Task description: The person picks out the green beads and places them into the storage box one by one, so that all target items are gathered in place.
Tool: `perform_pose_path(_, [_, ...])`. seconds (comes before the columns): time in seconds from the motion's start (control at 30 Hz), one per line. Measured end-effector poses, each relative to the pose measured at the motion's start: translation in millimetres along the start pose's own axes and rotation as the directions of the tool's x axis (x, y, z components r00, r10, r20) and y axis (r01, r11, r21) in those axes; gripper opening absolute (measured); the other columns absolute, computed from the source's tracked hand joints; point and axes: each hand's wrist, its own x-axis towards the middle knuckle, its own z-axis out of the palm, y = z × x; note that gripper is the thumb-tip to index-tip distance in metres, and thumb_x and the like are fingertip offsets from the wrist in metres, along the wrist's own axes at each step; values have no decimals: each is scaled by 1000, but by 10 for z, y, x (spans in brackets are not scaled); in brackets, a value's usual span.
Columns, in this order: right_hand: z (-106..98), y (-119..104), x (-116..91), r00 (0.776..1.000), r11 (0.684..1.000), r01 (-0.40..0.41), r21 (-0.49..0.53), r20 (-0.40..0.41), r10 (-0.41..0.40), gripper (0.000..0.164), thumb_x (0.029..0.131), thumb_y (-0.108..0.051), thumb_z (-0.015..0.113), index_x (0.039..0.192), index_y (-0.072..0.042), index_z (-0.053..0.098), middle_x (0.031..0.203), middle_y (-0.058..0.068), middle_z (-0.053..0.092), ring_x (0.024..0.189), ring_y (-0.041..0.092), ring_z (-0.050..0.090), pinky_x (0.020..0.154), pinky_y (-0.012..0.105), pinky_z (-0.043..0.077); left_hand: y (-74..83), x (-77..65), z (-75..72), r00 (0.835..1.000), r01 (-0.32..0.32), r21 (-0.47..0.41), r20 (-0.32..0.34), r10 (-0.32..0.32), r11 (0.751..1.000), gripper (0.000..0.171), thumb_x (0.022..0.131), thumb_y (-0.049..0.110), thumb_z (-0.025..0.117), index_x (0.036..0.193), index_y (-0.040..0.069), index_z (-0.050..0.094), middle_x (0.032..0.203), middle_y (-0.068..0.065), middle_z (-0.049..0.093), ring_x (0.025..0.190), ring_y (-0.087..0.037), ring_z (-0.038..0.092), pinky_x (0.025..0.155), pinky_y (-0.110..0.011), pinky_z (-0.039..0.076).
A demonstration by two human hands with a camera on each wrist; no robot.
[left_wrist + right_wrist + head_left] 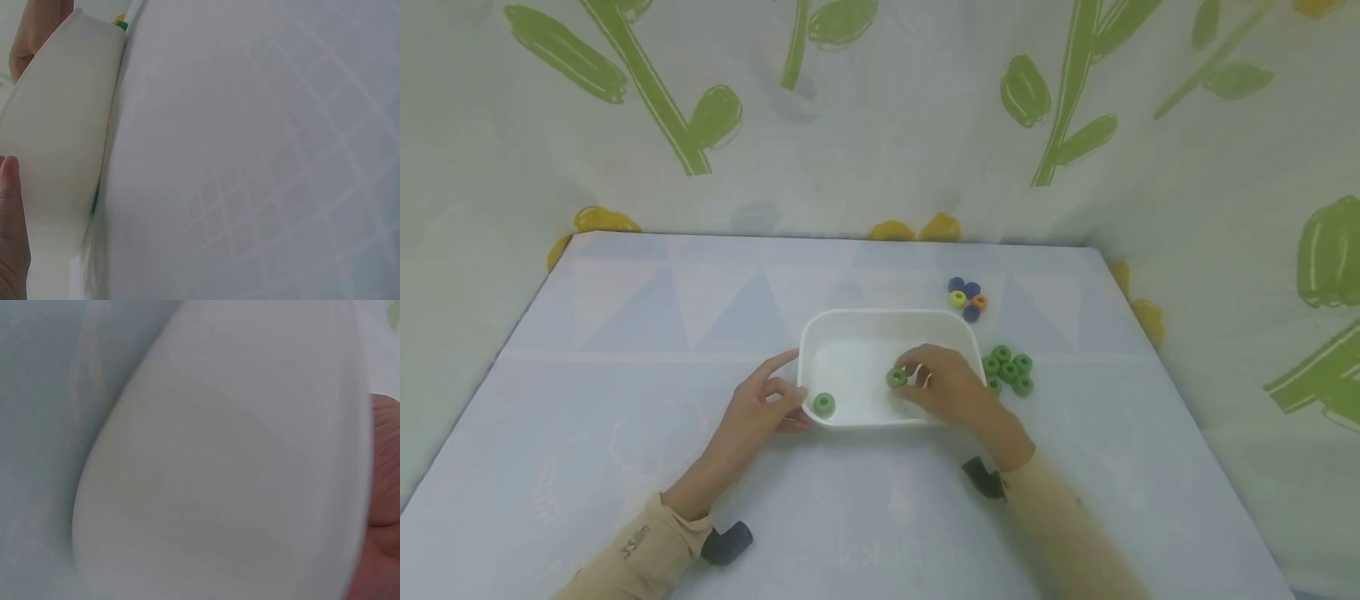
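My right hand (947, 387) is over the right half of a white tray (857, 350), pinching a green bead (897, 377) between thumb and fingers. Another green bead (824, 405) lies in the tray's near left corner. At that same corner my left hand (767, 400) holds the tray by its edge, one fingertip on the rim and a finger stretched along the left side. The left wrist view shows a finger (11, 212) against the tray's outer wall (69, 125). In the right wrist view the tray wall (219, 456) hides most of the right hand (384, 487).
Several green beads (1009, 372) are bunched on the table just right of the tray. Behind them sits a small group of blue, yellow and orange beads (972, 313). The table (625, 417) meets a leaf-patterned cloth (880, 150) at the back.
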Motion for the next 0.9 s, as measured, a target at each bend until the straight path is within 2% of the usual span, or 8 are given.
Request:
perform_pose_path(0.1, [127,-84,112,995,999,-33,-39,94,36,26,86,-13,77,111,-12,72,95,1,69,82,12,59,75,25,53,-16,4,3,1000,1,-14,9,-1,1000,62,98,17,62,155,17,36,88,-4,64,78,-17,74,77,-31,66])
perform_pose_path(0.23, [227,-185,208,983,994,-66,-93,166,80,26,86,-5,71,111,-13,72,96,1,70,87,15,59,84,31,54,-32,16,15,1000,1,-34,29,0,999,63,98,16,62,155,17,36,89,-4,64,79,-18,74,78,-33,66])
perform_pose_path(0.37, [296,-255,307,982,993,-7,-120,189,30,27,87,-2,69,112,-11,72,99,5,73,95,20,65,93,36,56,-5,9,6,1000,7,-29,9,-7,1000,62,97,16,61,154,17,36,88,-4,64,79,-18,74,77,-32,66])
perform_pose_path(0.5, [364,-258,385,980,995,22,-98,198,-2,25,90,-6,69,113,-13,72,100,4,74,97,19,66,96,36,56,33,13,-2,1000,8,-27,6,-7,1000,62,97,14,60,154,17,36,87,-3,64,78,-17,74,77,-32,66])
perform_pose_path(0.73, [487,-295,460,975,997,71,-15,213,-66,24,90,-9,71,113,-11,71,96,4,74,88,15,64,86,29,56,26,3,-7,1000,9,-26,17,-9,1000,62,98,14,60,155,17,35,87,-1,65,77,-17,74,77,-33,66])
perform_pose_path(0.9, [511,-383,476,973,998,60,-17,226,-54,27,90,-7,70,117,-11,71,102,4,75,93,16,67,88,30,57,11,3,-14,1000,9,-15,18,-9,1000,62,98,15,60,155,17,35,88,-2,65,77,-17,74,78,-33,66])
